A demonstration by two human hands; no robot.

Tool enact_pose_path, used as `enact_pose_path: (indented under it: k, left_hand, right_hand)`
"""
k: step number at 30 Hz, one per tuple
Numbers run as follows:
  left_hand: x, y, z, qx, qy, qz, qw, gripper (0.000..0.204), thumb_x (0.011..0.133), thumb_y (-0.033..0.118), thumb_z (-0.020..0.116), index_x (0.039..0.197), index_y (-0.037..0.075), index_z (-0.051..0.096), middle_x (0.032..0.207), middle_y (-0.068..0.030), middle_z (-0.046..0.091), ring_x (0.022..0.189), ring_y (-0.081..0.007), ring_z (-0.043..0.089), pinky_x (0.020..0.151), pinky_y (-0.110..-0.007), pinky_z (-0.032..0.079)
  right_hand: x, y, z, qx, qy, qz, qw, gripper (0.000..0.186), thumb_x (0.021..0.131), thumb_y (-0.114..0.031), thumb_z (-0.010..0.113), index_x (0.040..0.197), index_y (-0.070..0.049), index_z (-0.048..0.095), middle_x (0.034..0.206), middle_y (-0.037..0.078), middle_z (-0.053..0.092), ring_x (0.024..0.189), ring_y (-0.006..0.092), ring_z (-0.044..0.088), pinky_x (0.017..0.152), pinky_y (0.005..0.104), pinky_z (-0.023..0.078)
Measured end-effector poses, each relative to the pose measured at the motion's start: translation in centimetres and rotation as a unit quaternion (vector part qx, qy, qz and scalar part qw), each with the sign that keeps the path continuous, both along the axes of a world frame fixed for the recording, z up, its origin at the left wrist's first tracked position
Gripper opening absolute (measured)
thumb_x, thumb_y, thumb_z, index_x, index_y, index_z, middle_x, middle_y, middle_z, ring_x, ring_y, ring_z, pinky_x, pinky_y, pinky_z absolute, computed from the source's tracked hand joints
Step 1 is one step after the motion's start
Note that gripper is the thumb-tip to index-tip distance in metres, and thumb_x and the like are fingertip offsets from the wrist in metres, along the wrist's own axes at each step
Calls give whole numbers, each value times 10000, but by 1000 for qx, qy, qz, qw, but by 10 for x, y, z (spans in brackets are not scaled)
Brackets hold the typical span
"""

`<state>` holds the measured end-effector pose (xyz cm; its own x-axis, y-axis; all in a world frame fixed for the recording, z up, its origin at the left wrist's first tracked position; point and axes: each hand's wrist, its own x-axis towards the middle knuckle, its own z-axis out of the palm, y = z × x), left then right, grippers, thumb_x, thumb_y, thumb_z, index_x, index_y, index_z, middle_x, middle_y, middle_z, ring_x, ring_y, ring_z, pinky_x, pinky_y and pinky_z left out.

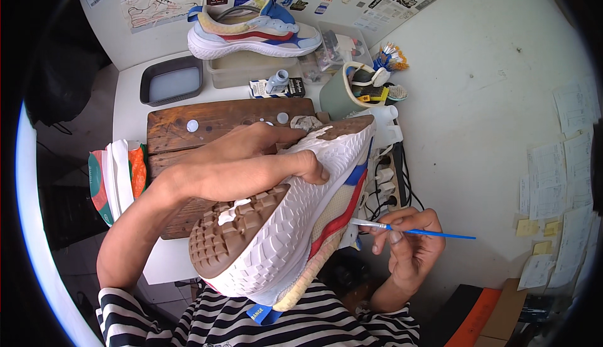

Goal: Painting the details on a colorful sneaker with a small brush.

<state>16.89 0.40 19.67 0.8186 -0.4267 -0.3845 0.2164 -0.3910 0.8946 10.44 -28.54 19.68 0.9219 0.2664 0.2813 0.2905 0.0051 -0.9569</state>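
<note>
My left hand (251, 165) grips a sneaker (295, 215) across its sole, holding it sole-up and tilted; the sole is white with brown tread, the side red, blue and cream. My right hand (408, 243) pinches a thin blue-handled paintbrush (414, 230), its white tip touching the shoe's side near the midsole. A matching sneaker (251, 33) sits on a clear plastic box (251, 70) at the back of the table.
A wooden board (188, 127) lies on the white table, with a dark tray (171, 80) behind it. A green cup of brushes (352, 92), a small bottle (276, 82) and a power strip (386, 177) stand to the right. Paper notes cover the right wall.
</note>
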Motion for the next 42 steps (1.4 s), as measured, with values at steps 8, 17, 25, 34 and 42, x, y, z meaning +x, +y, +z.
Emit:
enact_pose_path:
  k: [8,17,25,34,42]
  left_hand:
    - [-2,-1,1,12,-13,18,1000,740,768,520,615,1288,-6,603,1059,-223,682,1002,-305,632,883,-359,466]
    - [-3,-1,2,17,-30,27,999,659,797,554,593,1168,18,691,932,-188,710,892,-290,660,796,-370,488]
    - [-4,-1,8,29,-33,30,999,657,798,556,589,1158,17,698,952,-197,715,901,-299,664,803,-371,490]
    - [-4,-2,2,19,-34,24,999,666,797,567,585,1155,18,702,971,-204,716,931,-310,666,830,-376,489]
    - [-5,-2,4,38,-35,34,998,658,792,580,582,1132,34,716,971,-212,714,919,-323,668,818,-384,492]
  right_hand:
    - [0,2,1,-15,2,1,1000,110,929,57,592,1009,59,516,962,252,643,702,156,634,618,251,543]
    - [-1,2,1,-1,-1,-17,1000,117,915,72,595,994,57,510,945,258,648,681,149,629,604,254,548]
    - [-1,3,4,-16,-12,0,1000,103,912,73,594,980,66,516,927,250,649,669,134,624,609,239,545]
    - [-2,4,3,-24,-26,-11,999,103,924,51,600,987,62,519,941,256,643,665,135,620,611,242,545]
    - [-2,3,3,-30,-34,4,999,91,929,55,589,987,60,519,943,262,644,648,131,611,606,244,539]
